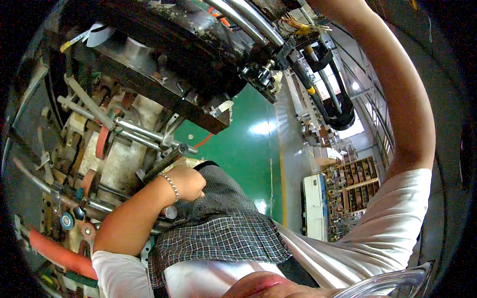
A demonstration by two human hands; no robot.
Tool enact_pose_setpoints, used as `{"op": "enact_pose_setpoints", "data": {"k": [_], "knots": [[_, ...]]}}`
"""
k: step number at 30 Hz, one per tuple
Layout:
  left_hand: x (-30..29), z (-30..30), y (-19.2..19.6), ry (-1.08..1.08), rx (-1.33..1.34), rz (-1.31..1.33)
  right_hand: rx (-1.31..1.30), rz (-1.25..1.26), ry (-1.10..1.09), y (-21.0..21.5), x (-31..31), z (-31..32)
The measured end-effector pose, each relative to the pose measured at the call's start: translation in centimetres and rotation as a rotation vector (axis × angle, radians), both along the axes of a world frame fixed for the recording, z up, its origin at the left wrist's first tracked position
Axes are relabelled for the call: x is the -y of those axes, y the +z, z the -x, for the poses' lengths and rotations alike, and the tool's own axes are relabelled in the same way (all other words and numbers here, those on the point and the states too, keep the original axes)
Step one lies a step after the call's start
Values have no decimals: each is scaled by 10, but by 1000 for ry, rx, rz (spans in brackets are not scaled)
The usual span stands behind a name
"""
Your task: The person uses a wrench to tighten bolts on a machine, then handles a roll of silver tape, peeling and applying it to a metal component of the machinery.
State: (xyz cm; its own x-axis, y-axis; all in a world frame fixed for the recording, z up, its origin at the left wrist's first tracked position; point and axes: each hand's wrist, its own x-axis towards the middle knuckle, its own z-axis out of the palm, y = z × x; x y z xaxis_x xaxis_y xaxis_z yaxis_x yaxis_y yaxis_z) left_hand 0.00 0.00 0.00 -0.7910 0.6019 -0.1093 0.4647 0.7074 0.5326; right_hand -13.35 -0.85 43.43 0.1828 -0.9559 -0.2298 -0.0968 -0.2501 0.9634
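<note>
My left hand (188,183) is curled into a fist beside the machine's lower frame, a beaded bracelet around its wrist. Whatever lies inside its fingers, if anything, is hidden. Just past the hand a metal rod (170,158) slants up to a round end. Below the wrist, the blunt end of another metal rod (170,212) sticks out. My right arm (405,94) reaches up along the right side, bare below a white sleeve. Its hand lies beyond the top edge, near a bundle of thin yellowish wires (303,27) on the machine.
A heavy dark machine beam (164,94) with a worn corner spans the upper left. Orange-red rollers or belts (102,141) and shiny bars (136,133) fill the left. A black looped bracket (343,116) hangs at upper right. Beyond the green floor (253,149) stand a white cabinet (314,208) and loaded racks (353,186).
</note>
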Motion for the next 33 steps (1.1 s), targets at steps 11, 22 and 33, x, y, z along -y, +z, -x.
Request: {"op": "enact_pose_setpoints", "data": {"k": [11,22,33], "knots": [[-6,0,-1,38,-67,-57,72,-21,-6,-3,4,-2],[-16,5,5,-20,-39,1,256,19,-108,0,-107,-17],[0,15,-28,44,114,-285,1443,653,33,-170,-241,-33]]}}
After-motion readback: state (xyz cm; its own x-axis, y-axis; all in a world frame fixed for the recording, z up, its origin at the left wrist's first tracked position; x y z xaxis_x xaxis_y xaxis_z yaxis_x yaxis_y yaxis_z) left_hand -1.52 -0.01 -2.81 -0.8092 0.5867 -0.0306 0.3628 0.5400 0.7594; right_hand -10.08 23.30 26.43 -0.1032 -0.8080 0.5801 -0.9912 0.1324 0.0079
